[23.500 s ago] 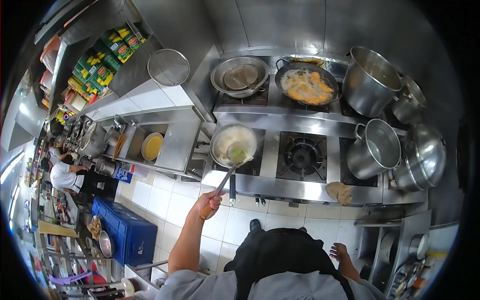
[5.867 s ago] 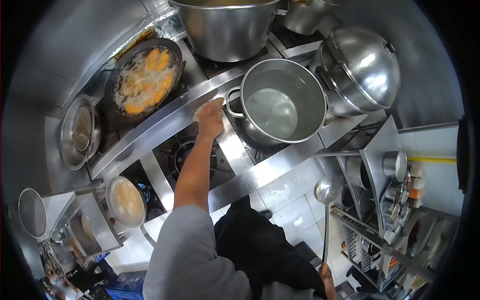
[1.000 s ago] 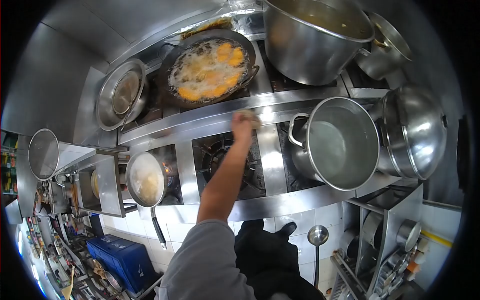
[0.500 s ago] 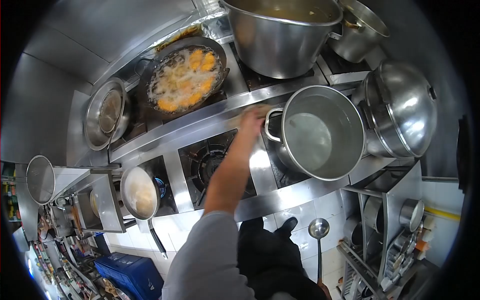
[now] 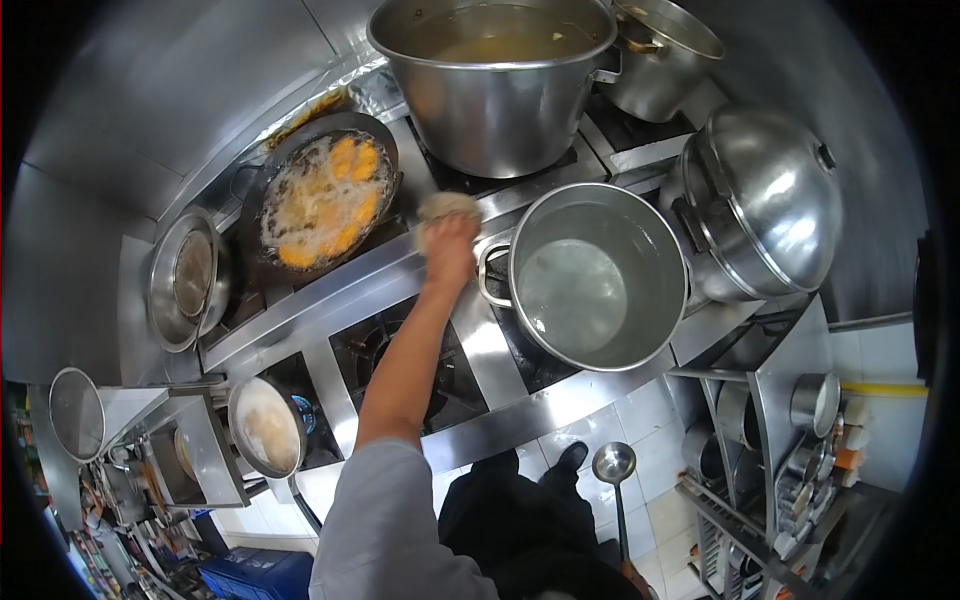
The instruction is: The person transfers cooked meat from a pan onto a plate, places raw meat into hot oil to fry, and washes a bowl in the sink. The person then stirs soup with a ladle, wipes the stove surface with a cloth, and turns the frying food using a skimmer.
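Observation:
My left hand (image 5: 450, 248) reaches over the stove with its fingers closed on a beige cloth (image 5: 449, 207). The cloth is at the raised steel ledge (image 5: 400, 262), between the wok (image 5: 377, 217) and the handle of a large open pot (image 5: 601, 355) of cloudy water. Pieces of orange-coloured food (image 5: 352, 158) fry in bubbling oil in the wok. Low at the bottom edge, my right hand (image 5: 634, 578), only partly visible, grips the handle of a ladle (image 5: 614, 463). The ladle's bowl hangs above the floor, apart from the stove.
Behind the ledge stand a tall stockpot (image 5: 490, 120) and a smaller pot (image 5: 650, 85). A domed steel lid (image 5: 775, 200) is at the right. A pan (image 5: 266, 427) with pale contents sits over a blue flame at the left. A strainer rests in a steel bowl (image 5: 160, 290).
The camera view has shifted, so the pots appear further left. My left hand has moved the cloth slightly back toward the tall stockpot. My right hand still holds the ladle low.

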